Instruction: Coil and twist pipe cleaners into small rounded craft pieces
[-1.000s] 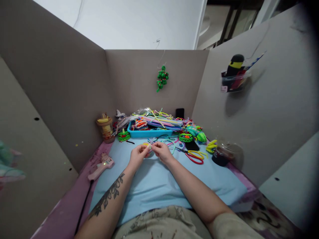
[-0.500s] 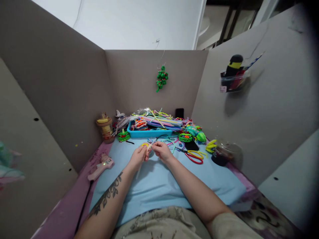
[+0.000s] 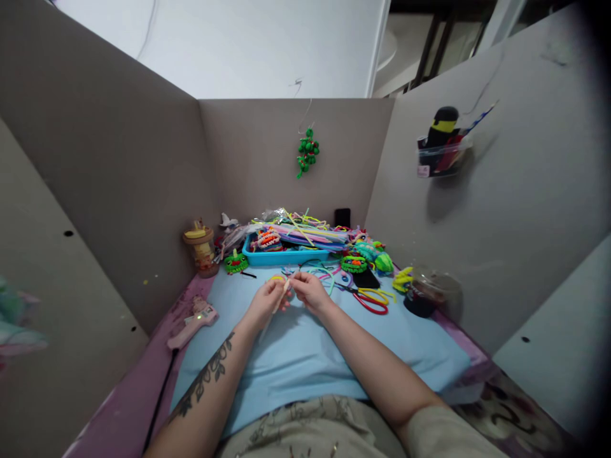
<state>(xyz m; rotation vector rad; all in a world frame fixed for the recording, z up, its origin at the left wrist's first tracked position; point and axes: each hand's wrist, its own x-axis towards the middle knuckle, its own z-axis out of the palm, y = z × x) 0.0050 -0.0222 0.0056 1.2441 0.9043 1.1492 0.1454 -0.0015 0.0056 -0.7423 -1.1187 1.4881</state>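
Note:
My left hand (image 3: 266, 301) and my right hand (image 3: 308, 291) meet over the light blue mat (image 3: 296, 350), fingers pinched together. Between them they hold a thin pale pipe cleaner (image 3: 277, 304) that slants down and left past my left fingers. Its upper end sits at my right fingertips. Loose coloured pipe cleaners (image 3: 324, 275) lie on the mat just beyond my hands.
A blue tray (image 3: 281, 256) heaped with pipe cleaners stands at the back, with green pipe-cleaner figures (image 3: 236, 262) beside it. A pink glue gun (image 3: 193, 321) lies left, red scissors (image 3: 370, 299) and a dark lidded bowl (image 3: 424, 294) right. Cardboard walls (image 3: 119, 165) enclose the desk; a green ornament (image 3: 308, 151) hangs behind.
The pale pipe cleaner now hangs down past my left hand, where a second ago it was not seen. Both hands stay pinched in nearly the same place.

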